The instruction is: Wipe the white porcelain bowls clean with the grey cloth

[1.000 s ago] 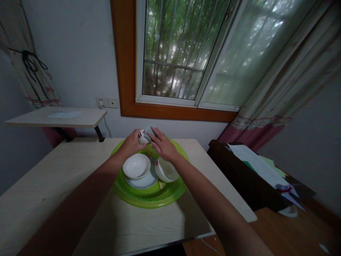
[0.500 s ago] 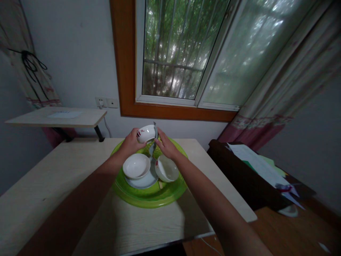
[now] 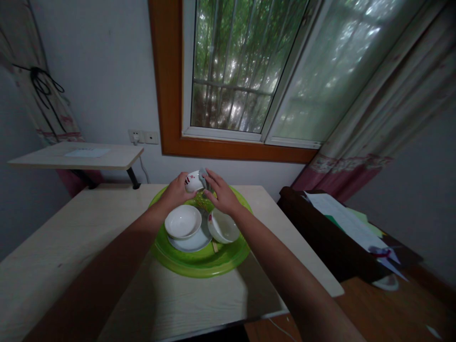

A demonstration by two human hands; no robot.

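Note:
My left hand (image 3: 175,191) grips a small white bowl with red marks (image 3: 193,181) over the far side of a green basin (image 3: 199,263). My right hand (image 3: 223,194) presses a grey cloth (image 3: 203,174) against that bowl, fingers curled on the cloth. Below the hands, in the basin, a white bowl (image 3: 183,221) sits on a white plate (image 3: 194,242), and another white bowl (image 3: 224,228) leans at the right.
The basin stands on a pale wooden table (image 3: 71,237). A small side table (image 3: 76,156) is at the back left under a wall socket (image 3: 143,137). A dark cabinet with papers (image 3: 342,223) stands to the right. A window (image 3: 242,71) faces me.
The held bowl was tipped up higher with its outside showing half a second ago; now it sits lower with the cloth against it.

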